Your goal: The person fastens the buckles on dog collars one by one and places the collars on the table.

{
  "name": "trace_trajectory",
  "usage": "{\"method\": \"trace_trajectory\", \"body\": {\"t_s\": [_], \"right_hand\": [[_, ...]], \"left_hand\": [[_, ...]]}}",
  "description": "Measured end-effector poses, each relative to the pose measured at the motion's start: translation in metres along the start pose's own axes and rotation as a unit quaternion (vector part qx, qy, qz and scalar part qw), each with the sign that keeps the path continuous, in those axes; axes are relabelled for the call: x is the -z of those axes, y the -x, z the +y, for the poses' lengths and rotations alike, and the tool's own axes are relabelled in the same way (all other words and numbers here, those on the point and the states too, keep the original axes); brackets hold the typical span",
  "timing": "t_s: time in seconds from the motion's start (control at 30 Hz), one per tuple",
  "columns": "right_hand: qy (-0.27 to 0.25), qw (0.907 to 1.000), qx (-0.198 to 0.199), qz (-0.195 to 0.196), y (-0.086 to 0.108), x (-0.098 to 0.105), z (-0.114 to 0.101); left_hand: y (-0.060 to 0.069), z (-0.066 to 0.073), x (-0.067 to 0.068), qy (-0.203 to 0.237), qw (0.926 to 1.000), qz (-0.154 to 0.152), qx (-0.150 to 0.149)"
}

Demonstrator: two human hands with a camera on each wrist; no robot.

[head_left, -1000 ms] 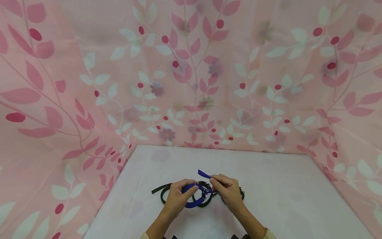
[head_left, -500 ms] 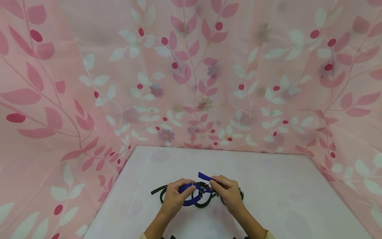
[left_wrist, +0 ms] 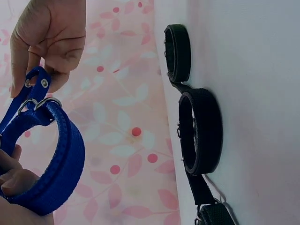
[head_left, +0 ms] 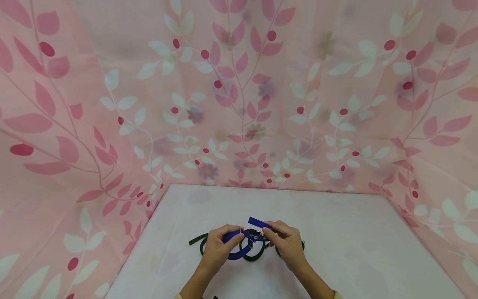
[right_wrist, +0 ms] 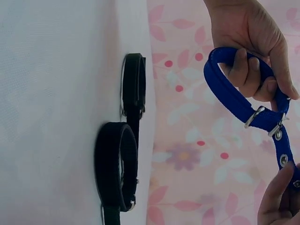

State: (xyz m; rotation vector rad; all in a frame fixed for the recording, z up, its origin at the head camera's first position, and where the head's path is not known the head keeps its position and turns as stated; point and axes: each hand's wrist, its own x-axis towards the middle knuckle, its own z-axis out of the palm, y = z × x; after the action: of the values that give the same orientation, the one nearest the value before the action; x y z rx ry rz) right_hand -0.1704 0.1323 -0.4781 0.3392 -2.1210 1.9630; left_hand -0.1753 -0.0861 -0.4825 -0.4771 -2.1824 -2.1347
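A blue collar (right_wrist: 228,96) of webbing, with a metal buckle (right_wrist: 277,125), a D-ring and metal-rimmed holes, is held above the table between both hands. My left hand (head_left: 220,247) grips its loop, thumb on top near the buckle and fingers inside the loop. My right hand (head_left: 286,241) pinches the holed strap (right_wrist: 282,157) between thumb and fingers. The strap's free end (head_left: 259,223) sticks out to the upper left of the right hand. In the left wrist view, the blue collar (left_wrist: 70,159) shows its loop closed through the buckle.
Beneath the hands, several black collars (left_wrist: 206,131) lie on the white table (head_left: 336,232), standing on edge as loops. One black strap end (head_left: 198,239) reaches out to the left. Pink leaf-patterned cloth (head_left: 239,104) walls the back and sides.
The blue collar's loop has shifted slightly left and tilted. Its strap end has turned to show more of its flat side. Both hands keep their hold.
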Motion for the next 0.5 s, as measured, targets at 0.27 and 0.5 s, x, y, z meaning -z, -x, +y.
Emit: {"method": "trace_trajectory", "body": {"t_s": [0.27,0.5], "right_hand": [[0.009,0.9996,0.011,0.026,0.0006,0.0017,0.0039],[-0.01,0.9998,0.009,-0.015,0.0002,0.004,0.0045]], "left_hand": [[-0.0002,0.0003,0.0029,0.001,0.9995,-0.023,0.021],[-0.0019,-0.0009,0.0042,-0.024,0.9992,-0.028,0.016]]}}
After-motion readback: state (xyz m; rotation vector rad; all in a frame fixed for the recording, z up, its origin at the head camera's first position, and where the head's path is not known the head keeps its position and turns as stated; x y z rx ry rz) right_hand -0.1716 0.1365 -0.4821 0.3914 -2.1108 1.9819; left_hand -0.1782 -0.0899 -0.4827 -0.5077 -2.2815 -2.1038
